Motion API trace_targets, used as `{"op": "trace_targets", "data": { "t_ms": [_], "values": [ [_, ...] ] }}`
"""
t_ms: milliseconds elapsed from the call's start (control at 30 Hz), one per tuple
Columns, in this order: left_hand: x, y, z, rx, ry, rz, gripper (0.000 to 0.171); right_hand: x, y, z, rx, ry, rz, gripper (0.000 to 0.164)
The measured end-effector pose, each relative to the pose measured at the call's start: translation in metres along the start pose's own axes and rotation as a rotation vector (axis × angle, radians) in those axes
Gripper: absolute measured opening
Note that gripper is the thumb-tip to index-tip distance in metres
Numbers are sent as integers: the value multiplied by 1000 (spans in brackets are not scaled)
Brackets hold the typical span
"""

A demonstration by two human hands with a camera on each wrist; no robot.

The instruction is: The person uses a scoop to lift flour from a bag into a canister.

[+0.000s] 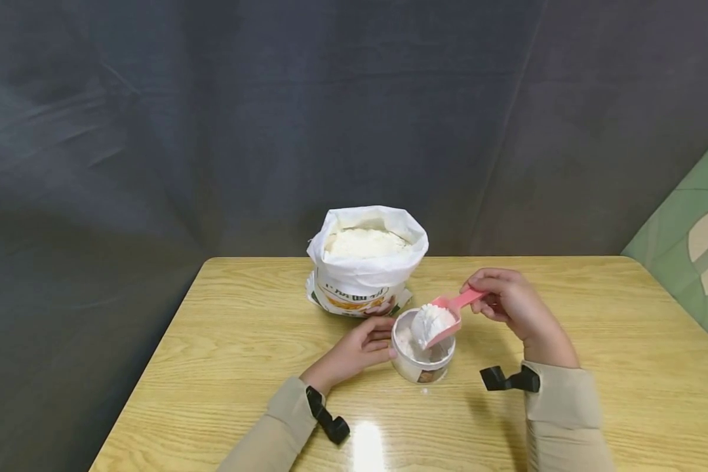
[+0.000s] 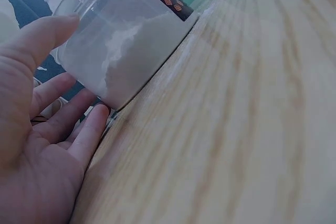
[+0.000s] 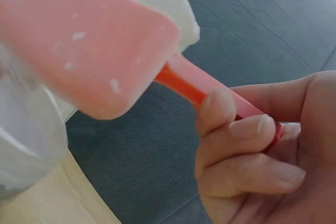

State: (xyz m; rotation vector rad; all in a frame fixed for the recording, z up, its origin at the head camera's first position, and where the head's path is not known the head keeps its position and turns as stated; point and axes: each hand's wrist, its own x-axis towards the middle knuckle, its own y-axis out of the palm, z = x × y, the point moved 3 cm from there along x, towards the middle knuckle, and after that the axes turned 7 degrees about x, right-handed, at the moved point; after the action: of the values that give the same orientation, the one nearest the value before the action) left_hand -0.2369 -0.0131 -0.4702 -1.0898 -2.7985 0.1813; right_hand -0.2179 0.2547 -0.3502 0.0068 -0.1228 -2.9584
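Observation:
In the head view my right hand (image 1: 514, 307) pinches the handle of a pink scoop (image 1: 467, 299) heaped with white powder (image 1: 433, 321). The scoop is tilted over the mouth of a small clear round jar (image 1: 412, 372). In the right wrist view, thumb and curled fingers grip the scoop's handle (image 3: 202, 85), and specks of powder dot its underside. My left hand (image 1: 358, 354) rests at the jar's left side with fingers extended. The left wrist view shows the thumb near the jar's rim, fingertips low at its wall, and powder piled unevenly inside the jar (image 2: 100, 51).
Behind the jar stands an open white bag (image 1: 354, 272) of pale powder, its top rolled down. The wooden table (image 1: 230, 341) carries a few powder specks near the jar. A dark curtain (image 1: 354, 118) hangs behind, and green patterned fabric (image 1: 690, 216) is at the right.

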Motion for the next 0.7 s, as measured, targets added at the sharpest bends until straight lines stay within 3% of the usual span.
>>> {"op": "trace_targets", "data": {
  "t_ms": [300, 700],
  "values": [
    [0, 0, -2, 6, 8, 0, 55, 4, 14, -2, -238, 54, 26, 24],
    [1, 1, 0, 5, 17, -8, 55, 3, 30, 3, -448, 8, 54, 23]
  ]
}}
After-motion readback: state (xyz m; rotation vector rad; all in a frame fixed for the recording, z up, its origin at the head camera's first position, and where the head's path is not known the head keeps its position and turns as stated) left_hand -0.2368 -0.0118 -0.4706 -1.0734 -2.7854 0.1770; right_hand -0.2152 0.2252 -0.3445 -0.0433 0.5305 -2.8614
